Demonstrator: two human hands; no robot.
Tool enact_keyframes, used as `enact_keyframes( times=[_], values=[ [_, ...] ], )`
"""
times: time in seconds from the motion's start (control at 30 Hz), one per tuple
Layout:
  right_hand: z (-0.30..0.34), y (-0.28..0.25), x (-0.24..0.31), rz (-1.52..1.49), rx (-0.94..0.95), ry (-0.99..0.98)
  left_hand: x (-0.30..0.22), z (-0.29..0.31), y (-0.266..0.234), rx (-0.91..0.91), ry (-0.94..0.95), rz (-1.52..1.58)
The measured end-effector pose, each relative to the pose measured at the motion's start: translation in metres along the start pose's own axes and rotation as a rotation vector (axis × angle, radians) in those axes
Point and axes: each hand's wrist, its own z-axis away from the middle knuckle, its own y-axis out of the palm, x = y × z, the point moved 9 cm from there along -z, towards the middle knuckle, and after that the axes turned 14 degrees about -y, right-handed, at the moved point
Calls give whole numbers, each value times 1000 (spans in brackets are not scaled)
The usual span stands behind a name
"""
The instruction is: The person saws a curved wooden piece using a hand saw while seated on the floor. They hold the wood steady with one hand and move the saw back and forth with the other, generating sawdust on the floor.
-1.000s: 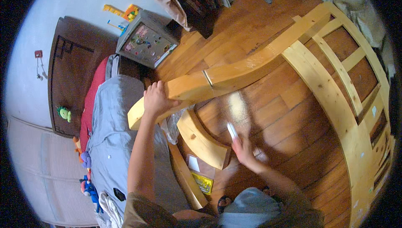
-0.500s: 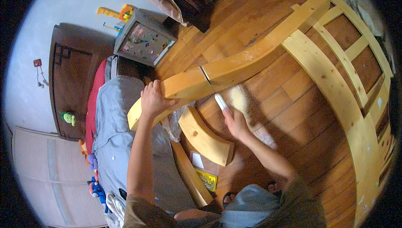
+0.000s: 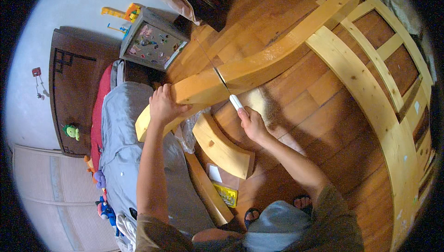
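Note:
A thick curved wooden beam [image 3: 261, 70] runs from the left middle to the frame at upper right. My left hand [image 3: 164, 106] is closed over its near-left end, fingers on top and the thumb along the side. In my right hand [image 3: 252, 123] is the white handle of a hand saw [image 3: 235, 101]. The thin blade sits in a dark cut across the beam, and its far part sticks out beyond the beam's far edge. How deep the cut goes cannot be made out. Below the beam lies a short curved wood offcut [image 3: 222, 145].
Pale sawdust [image 3: 259, 104] lies on the wooden floor beneath the cut. A slatted wooden frame [image 3: 365, 85] fills the right side. At left is a bed with a grey-blue cover [image 3: 122, 127]. A yellow case [image 3: 226, 195] and another wood piece [image 3: 210, 192] lie near my feet.
My right hand has pushed the saw forward and up-left, so more blade shows past the beam's far side. The left hand keeps its hold; the whole view has shifted slightly.

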Motion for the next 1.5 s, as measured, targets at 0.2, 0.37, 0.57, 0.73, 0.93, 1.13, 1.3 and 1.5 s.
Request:
enact_keyframes(
  times=[0.2,0.37,0.57,0.73,0.93,1.13,1.3,1.5],
  values=[
    [125,-11,-21,-175,-80,-145,8,0,-2,-36,16,-20],
    [150,-16,-42,-123,7,-37,3,3,1,-18,-6,-11],
    [19,-5,-6,16,-86,-106,-6,-2,1,-20,36,-3],
    [83,-12,-4,53,-124,-149,4,4,3,-19,35,10],
    [169,-28,-6,-33,164,263,2,3,3,-10,13,-8],
    [34,-6,19,-234,63,83,-3,0,0,-19,26,3],
    [54,-4,-6,1,40,12,-3,1,-2,-11,20,14],
    [167,-32,6,-120,0,-53,11,6,2,-33,12,3]
  ],
)
